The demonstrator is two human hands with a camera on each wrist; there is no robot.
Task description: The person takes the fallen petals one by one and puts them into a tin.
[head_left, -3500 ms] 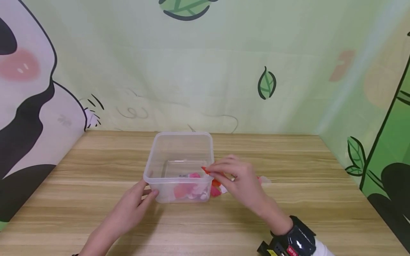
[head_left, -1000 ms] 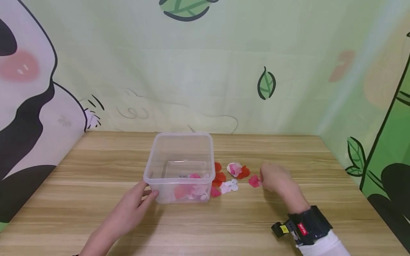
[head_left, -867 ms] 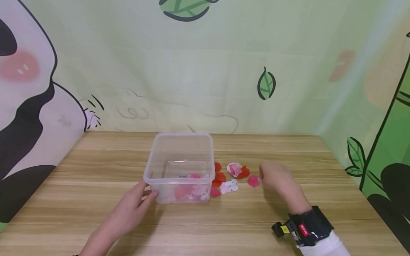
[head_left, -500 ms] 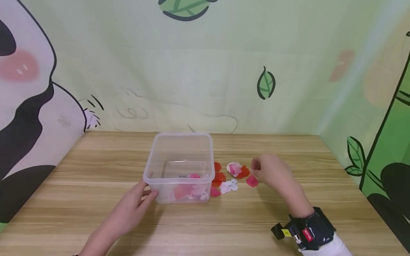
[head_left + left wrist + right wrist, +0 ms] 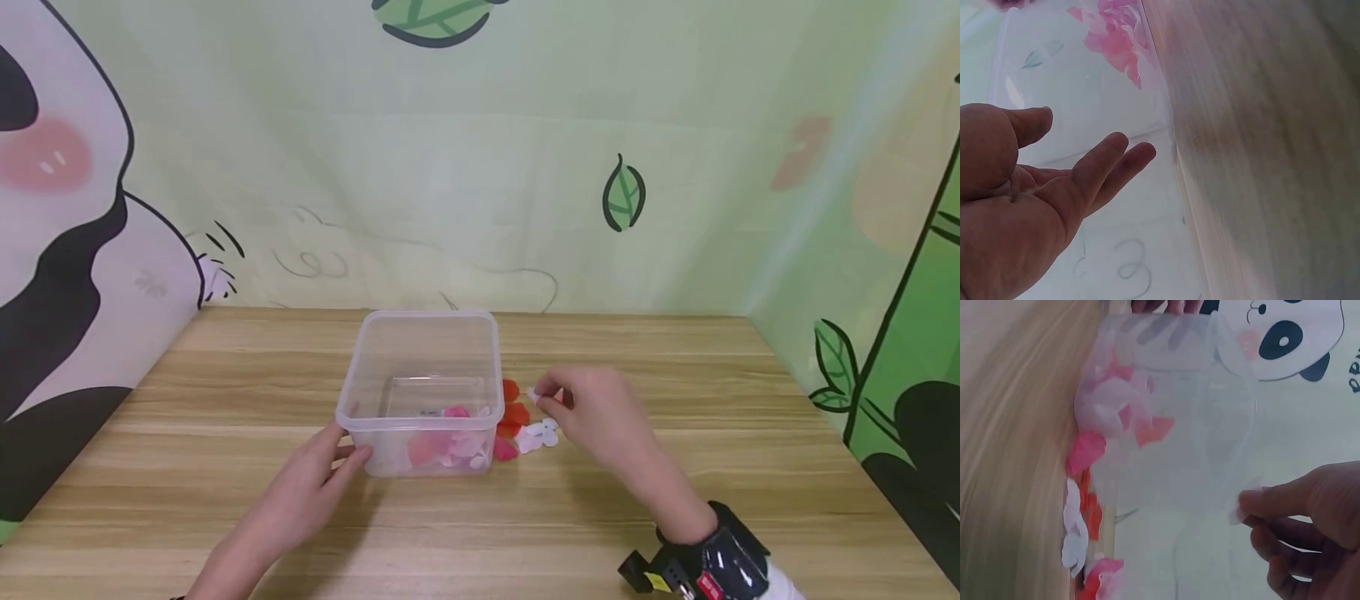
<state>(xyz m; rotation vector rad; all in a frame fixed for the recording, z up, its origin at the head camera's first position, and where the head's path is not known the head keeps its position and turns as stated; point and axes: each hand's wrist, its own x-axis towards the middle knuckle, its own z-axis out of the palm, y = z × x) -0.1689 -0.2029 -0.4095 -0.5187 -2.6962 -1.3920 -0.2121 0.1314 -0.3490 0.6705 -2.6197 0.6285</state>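
A clear plastic container (image 5: pixel 382 450) stands uncovered on the table, with pink and white petals (image 5: pixel 431 447) lying in it. At its front left corner my left hand (image 5: pixel 307 475) rests with thumb on the front wall; in the left wrist view its fingers (image 5: pixel 1100 164) are fairly straight. Thumb and forefinger of my right hand (image 5: pixel 600 408) pinch a pale petal (image 5: pixel 1235 514), just right of the container's rim. Red petals (image 5: pixel 514 414), white petals (image 5: pixel 529 439) and a deep pink petal (image 5: pixel 505 450) lie beside the right wall.
The right hand hides more loose petals in the head view; a pink and red cluster (image 5: pixel 1107 575) shows in the right wrist view. A printed cloth backdrop (image 5: pixel 337 167) rises behind the wooden table (image 5: pixel 465 542).
My right hand has moved left from the table's right side towards the container, carrying the pale petal. Earlier it pinched a red petal at the rim. Left hand and container have stayed put.
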